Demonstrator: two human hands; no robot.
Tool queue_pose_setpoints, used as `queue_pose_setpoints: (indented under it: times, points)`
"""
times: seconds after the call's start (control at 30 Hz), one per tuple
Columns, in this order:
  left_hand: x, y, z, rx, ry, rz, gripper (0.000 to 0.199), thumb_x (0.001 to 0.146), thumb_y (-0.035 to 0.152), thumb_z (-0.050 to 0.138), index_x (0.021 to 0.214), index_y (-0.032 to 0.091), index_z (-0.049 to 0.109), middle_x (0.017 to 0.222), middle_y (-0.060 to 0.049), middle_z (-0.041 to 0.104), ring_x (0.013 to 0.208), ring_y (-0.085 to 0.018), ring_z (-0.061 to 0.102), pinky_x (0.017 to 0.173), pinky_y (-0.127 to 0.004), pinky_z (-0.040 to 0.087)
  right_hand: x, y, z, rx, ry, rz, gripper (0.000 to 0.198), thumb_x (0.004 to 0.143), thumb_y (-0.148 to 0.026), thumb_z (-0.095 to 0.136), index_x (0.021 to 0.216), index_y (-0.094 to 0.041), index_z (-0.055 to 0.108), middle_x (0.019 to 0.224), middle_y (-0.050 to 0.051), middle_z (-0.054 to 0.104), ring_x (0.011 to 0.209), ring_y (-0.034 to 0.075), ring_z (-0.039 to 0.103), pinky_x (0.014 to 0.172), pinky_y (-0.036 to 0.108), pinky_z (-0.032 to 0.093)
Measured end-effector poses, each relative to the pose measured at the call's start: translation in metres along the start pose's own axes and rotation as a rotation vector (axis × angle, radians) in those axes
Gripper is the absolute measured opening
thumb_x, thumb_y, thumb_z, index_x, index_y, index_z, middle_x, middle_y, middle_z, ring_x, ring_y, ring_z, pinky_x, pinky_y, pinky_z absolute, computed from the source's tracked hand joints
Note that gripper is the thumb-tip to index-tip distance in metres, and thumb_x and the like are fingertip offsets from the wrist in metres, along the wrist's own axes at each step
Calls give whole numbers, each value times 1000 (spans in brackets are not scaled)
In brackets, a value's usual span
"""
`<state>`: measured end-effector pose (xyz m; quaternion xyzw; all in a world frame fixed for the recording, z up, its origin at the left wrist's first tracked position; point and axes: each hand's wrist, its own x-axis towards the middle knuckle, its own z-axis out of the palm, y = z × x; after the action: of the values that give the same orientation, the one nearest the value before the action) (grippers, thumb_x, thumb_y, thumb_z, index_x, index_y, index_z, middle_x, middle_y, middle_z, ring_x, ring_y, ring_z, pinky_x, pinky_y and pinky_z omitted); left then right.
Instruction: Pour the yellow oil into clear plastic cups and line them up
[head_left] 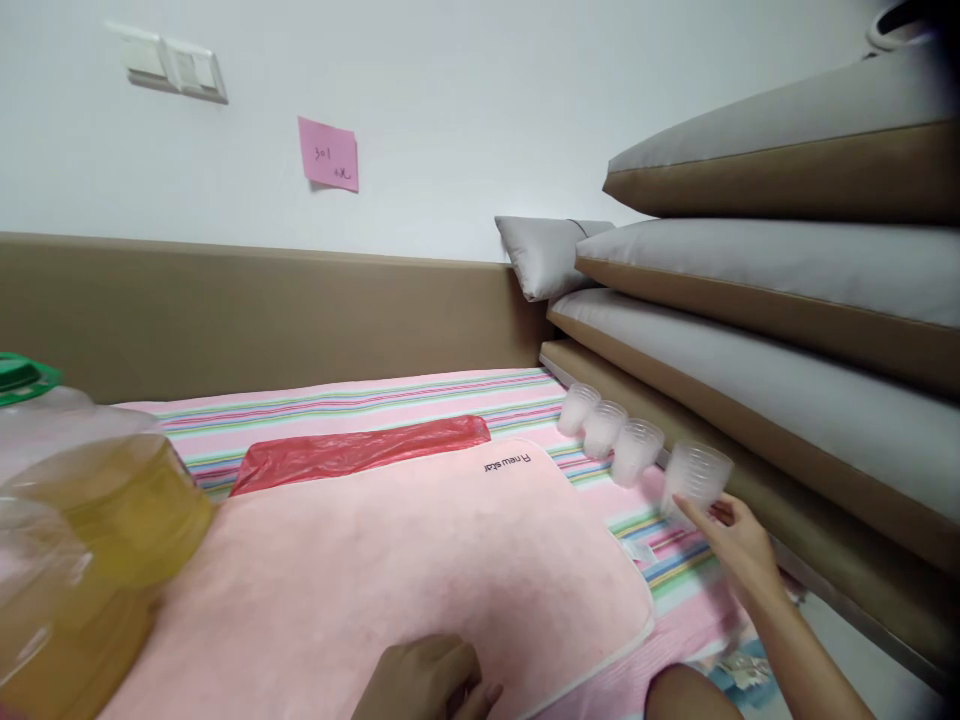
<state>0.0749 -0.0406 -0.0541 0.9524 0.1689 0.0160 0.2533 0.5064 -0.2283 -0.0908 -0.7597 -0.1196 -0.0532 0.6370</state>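
Pink mat [375,550]; over its near edge, left hand [427,680], fingers curled, whether holding anything cannot be told. Three stacks of translucent plastic cups [637,455], upright on striped sheet [517,395], in a slanting row right of the mat. Fourth cup stack [699,470], nearest end of row, long axis roughly upright, pinched between thumb and fingers of right hand [739,550], the nearer hand; other stacks left and farther off.
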Motion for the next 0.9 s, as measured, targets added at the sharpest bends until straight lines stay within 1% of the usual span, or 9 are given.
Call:
queue_pose_setpoints:
  times: [0.1, 0.17, 0.2, 0.3, 0.4, 0.47, 0.53, 0.73, 0.9]
  points:
    - [0, -4, 4, -73, 60, 13, 33, 104, 46, 53, 84, 21, 63, 85, -3, 76, 73, -18, 69, 64, -28, 43, -18, -36, 5, 33, -85, -38, 76, 53, -71, 90, 105, -20, 69, 109, 13, 73, 112, 40, 67, 105, 51, 53]
    - [0, -7, 1, -185, 180, 8, 22, 99, 43, 61, 94, 23, 66, 89, -3, 74, 75, -19, 67, 67, -29, 47, -38, -70, 20, 82, -218, -90, 72, 60, -70, 92, 109, -21, 72, 113, 11, 74, 113, 38, 68, 101, 45, 56]
    - [0, -7, -2, -250, 257, -2, 20, 97, 43, 64, 101, 24, 66, 95, -3, 73, 80, -20, 67, 72, -31, 50, -51, -89, 32, 149, -336, -127, 71, 65, -69, 92, 114, -21, 71, 118, 11, 73, 118, 37, 67, 100, 43, 57]
    - [0, -10, -18, -423, 457, -65, 37, 94, 48, 71, 123, 27, 62, 122, -7, 68, 106, -25, 65, 95, -42, 55, -97, -142, 80, 343, -704, -180, 63, 83, -62, 90, 127, -23, 67, 136, 11, 68, 131, 35, 60, 102, 38, 57]
    - [-2, -19, -31, -508, 611, -141, 68, 86, 53, 80, 142, 28, 51, 145, -12, 57, 128, -32, 59, 112, -55, 49, -146, -174, 132, 510, -981, -131, 61, 88, -57, 90, 131, -24, 65, 143, 11, 64, 131, 33, 61, 104, 37, 56]
    - [-4, -28, -36, -540, 729, -182, 84, 82, 52, 85, 150, 29, 41, 156, -13, 50, 140, -34, 53, 118, -58, 45, -175, -179, 159, 554, -1135, -64, 59, 90, -54, 90, 132, -24, 64, 146, 11, 62, 132, 33, 60, 107, 39, 55]
    - [-6, -37, -39, -576, 828, -214, 88, 83, 48, 85, 153, 30, 34, 160, -13, 48, 145, -33, 50, 121, -59, 43, -197, -175, 178, 576, -1224, 5, 58, 90, -53, 91, 131, -23, 64, 143, 12, 63, 129, 34, 63, 107, 42, 55]
    - [-2, -44, -39, -649, 906, -238, 87, 83, 42, 85, 152, 30, 34, 156, -13, 52, 143, -30, 54, 120, -58, 45, -230, -155, 194, 556, -1272, 121, 59, 85, -54, 94, 125, -22, 65, 129, 12, 70, 121, 36, 67, 101, 45, 58]
    - [4, -47, -35, -668, 968, -217, 88, 84, 43, 83, 152, 26, 30, 149, -17, 54, 140, -31, 56, 118, -58, 46, -240, -155, 199, 516, -1276, 96, 56, 86, -51, 92, 124, -21, 64, 128, 11, 70, 122, 36, 66, 106, 49, 54]
